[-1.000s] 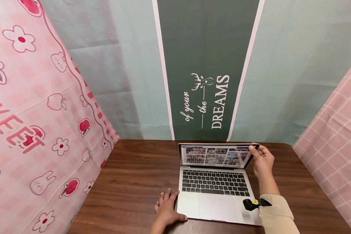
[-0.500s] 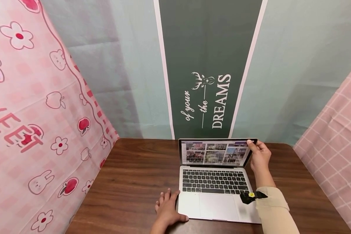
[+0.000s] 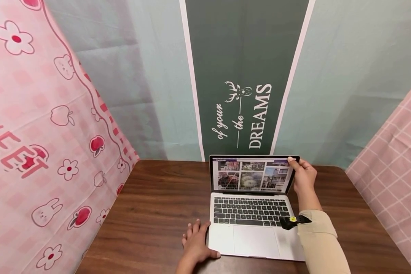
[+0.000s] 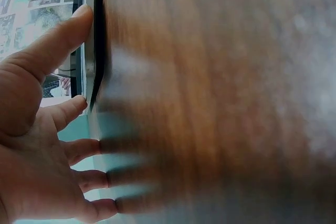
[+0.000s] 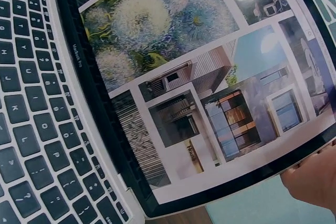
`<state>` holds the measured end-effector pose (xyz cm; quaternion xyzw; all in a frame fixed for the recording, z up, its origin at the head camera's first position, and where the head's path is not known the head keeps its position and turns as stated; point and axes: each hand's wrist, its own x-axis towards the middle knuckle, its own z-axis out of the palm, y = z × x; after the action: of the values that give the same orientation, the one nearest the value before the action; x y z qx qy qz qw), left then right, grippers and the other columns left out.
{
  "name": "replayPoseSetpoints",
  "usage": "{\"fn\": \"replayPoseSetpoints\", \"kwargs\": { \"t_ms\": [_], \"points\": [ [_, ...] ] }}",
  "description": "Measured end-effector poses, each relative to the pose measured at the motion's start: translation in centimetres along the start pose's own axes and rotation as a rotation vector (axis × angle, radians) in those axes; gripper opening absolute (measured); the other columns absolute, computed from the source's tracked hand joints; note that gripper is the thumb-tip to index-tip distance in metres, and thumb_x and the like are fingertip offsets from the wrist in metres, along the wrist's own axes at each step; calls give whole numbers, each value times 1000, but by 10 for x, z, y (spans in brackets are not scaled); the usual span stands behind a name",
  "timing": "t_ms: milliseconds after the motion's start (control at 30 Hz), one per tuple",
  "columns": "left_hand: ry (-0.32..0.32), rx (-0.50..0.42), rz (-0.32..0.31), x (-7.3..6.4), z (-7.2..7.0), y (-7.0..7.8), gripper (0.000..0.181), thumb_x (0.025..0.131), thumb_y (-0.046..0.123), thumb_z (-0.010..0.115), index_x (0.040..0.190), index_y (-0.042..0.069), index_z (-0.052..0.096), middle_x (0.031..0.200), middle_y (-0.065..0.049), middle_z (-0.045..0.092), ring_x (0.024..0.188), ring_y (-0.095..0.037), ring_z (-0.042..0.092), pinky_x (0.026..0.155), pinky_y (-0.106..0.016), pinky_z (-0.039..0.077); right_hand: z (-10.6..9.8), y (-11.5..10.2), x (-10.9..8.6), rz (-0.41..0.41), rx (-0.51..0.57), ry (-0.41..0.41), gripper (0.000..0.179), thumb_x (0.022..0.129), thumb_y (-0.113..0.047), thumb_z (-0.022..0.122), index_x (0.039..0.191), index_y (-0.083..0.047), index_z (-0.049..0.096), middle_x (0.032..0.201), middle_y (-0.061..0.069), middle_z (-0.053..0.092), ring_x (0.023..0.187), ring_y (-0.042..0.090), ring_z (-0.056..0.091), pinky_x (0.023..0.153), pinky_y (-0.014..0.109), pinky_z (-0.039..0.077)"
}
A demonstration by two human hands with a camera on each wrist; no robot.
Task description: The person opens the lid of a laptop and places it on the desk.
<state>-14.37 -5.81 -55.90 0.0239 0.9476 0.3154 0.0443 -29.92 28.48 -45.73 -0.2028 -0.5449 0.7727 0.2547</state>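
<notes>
A silver laptop [image 3: 255,239] stands unfolded on the wooden table, its lit screen [image 3: 250,175] showing a grid of pictures. At the screen's upper right corner, my right hand [image 3: 305,177] pinches the lid's edge, thumb on the front and fingers behind. The right wrist view shows part of that hand [image 5: 315,182] at the dark bezel, beside the keyboard [image 5: 37,114]. My left hand [image 3: 196,241] rests at the base's front left corner, its fingers spread on the table. In the left wrist view, thumb and forefinger of the left hand [image 4: 37,145] touch the laptop's side edge.
The brown wooden table [image 3: 150,220] reaches back to a grey-green curtain [image 3: 168,95] with printed lettering. Pink patterned cloth [image 3: 68,144] hangs at the left, and a pink checked cloth [image 3: 394,152] at the right. A black strap [image 3: 289,221] sits on the right wrist.
The laptop's lid has tilted further back, raised by my right hand, and more of the screen shows. My left hand has stayed at the base's corner.
</notes>
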Motion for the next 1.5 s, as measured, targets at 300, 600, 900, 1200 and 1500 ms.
{"fn": "replayPoseSetpoints", "kwargs": {
  "t_ms": [300,600,900,1200,1500],
  "points": [
    [-14,-7,9,1,-1,1,97,41,35,90,128,15,53,139,-24,36,127,-52,21,90,-71,17,6,-3,4,47,-114,11,15,76,-21,78,77,-14,65,80,-1,55,70,14,51,58,24,44],
    [-27,-29,-3,1,-3,3,96,43,33,91,129,15,53,139,-24,35,128,-52,20,90,-72,15,11,-2,15,89,-231,13,26,77,-30,76,88,-12,61,84,-3,53,74,11,50,64,27,42],
    [-26,-31,4,0,-4,2,98,41,33,91,129,16,53,139,-24,36,127,-52,21,89,-73,16,17,5,29,95,-364,5,32,81,-38,70,94,-12,59,95,-1,49,81,11,45,76,31,38],
    [-7,-26,6,2,-3,-1,97,40,28,92,128,14,53,138,-25,36,126,-53,21,89,-73,16,25,7,34,155,-432,-14,63,83,-44,64,126,0,51,120,11,45,105,23,44,94,39,36],
    [-23,-50,13,0,-5,-2,96,41,25,92,128,14,53,138,-24,37,126,-52,22,87,-73,17,27,7,38,171,-475,17,61,84,-42,64,126,0,51,121,12,45,99,21,46,91,35,38]
  ]
}}
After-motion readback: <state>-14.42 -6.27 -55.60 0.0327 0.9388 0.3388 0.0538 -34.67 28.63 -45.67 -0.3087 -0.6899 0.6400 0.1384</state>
